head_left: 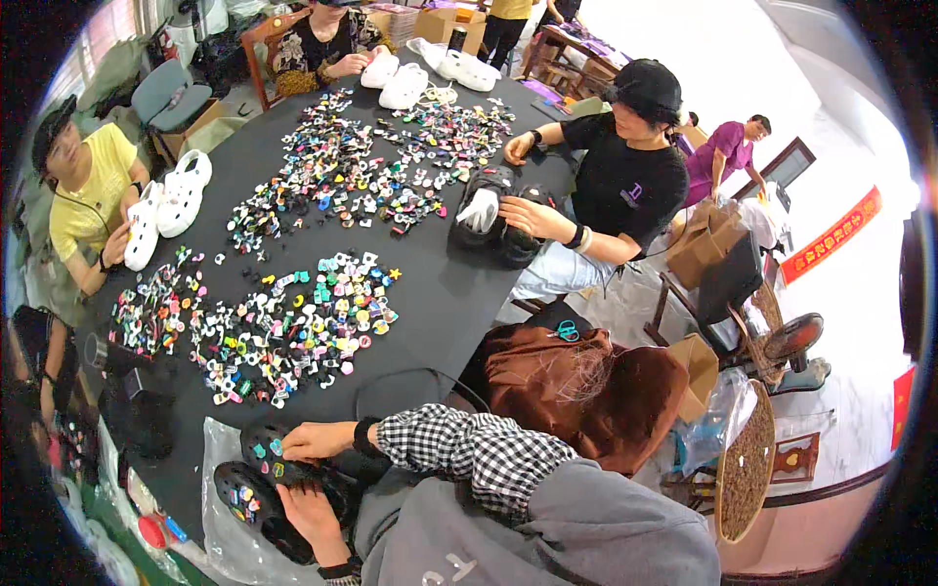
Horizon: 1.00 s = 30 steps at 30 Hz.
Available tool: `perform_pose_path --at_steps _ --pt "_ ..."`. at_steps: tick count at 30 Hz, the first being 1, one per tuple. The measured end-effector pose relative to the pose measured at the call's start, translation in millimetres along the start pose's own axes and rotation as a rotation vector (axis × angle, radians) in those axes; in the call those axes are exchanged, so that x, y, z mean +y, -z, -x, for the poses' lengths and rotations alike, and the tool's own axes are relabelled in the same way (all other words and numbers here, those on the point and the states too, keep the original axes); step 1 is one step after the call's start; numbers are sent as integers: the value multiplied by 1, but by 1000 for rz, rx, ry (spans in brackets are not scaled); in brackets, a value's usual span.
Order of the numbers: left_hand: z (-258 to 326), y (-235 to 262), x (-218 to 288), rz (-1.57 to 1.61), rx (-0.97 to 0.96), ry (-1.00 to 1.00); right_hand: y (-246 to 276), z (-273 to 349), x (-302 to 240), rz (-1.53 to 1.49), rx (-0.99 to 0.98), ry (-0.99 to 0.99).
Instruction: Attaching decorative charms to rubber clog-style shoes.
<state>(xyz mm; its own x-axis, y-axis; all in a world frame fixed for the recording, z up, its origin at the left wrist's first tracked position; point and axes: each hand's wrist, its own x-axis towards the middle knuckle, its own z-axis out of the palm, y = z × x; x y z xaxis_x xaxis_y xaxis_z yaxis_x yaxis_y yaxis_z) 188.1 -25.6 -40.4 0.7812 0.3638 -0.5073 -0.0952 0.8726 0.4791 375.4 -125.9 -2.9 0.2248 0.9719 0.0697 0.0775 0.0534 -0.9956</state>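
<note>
Our right hand [315, 440] bears on the upper of a clog [268, 439], fingers bent, tips down among the charms [261, 450] fitted there. Whether those tips are apart or clamped on a further charm, we cannot tell. Our left hand [311, 513] lies just below, fingers extended toward the clog's side; their grip is partly hidden, so we cannot tell whether they are clamped on it.

Step in hand, as we judge it: seating a charm in the upper. The next move calls for firm, straight pressure from the right fingertips, with the left fingers bracing the clog.

The clog, directly beneath the right fingertips, is black and round-toed, with teal and yellow pieces fitted. Left of the left fingers lies a second clog [256, 516], also black, its upper bearing a multicoloured cluster. A clear sheet [220, 444] shows beside and under the pair.

Beyond the right fingers, on the black table [440, 303], spreads a loose pile [293, 332] of mixed pieces. Farther out, past the pile, a co-worker [98, 186] in yellow handles a white clog [143, 230].
</note>
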Motion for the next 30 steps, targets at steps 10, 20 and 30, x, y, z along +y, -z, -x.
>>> perform_pose_path --at_steps 10,20,30 --pt "13 -31 -7 94 63 -19 -5 7 20 -158 35 -104" --pt "13 -43 -8 101 56 2 -3 5 10 -249 9 -220" --pt "13 -46 -2 201 28 -14 -12 5 12 -717 259 -267"
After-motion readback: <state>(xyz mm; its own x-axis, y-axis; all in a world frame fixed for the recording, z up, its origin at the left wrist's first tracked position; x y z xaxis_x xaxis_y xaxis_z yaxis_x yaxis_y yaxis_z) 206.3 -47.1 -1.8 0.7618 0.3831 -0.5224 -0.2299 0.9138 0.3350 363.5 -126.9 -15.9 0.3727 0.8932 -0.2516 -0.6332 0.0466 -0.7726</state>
